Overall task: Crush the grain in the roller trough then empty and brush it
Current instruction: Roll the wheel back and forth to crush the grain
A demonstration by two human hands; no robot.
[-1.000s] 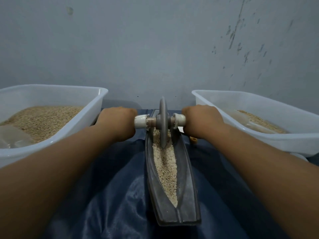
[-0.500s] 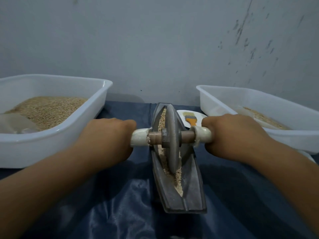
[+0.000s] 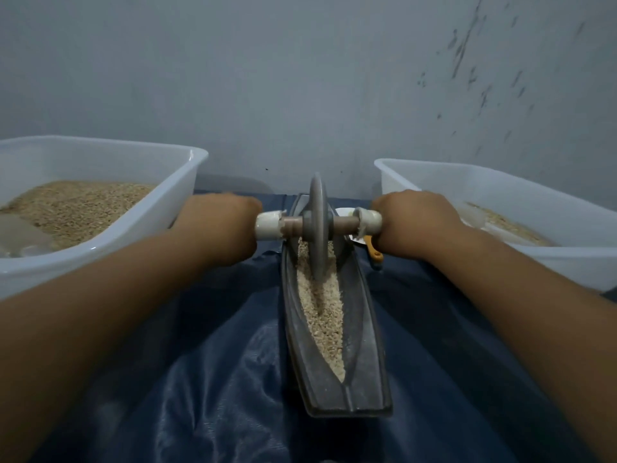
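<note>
A dark boat-shaped roller trough (image 3: 364, 362) lies lengthwise on a blue cloth, with pale grain (image 3: 322, 315) along its groove. A grey roller wheel (image 3: 317, 225) stands upright in the far part of the trough on a wooden axle with white handle ends. My left hand (image 3: 218, 227) grips the left handle and my right hand (image 3: 412, 222) grips the right handle. A furrow runs through the grain on the near side of the wheel. An orange brush handle (image 3: 373, 250) shows below my right hand; the bristles are hidden.
A white tub (image 3: 160, 225) holding grain stands at the left, with a clear scoop in its near corner. Another white tub (image 3: 521, 192) with some grain stands at the right. A small white plate (image 3: 344, 212) lies behind the axle. A grey wall rises right behind.
The wheel rolled toward me half a second ago and has now rolled back to the far part of the trough. Both hands kept their grip on the handles.
</note>
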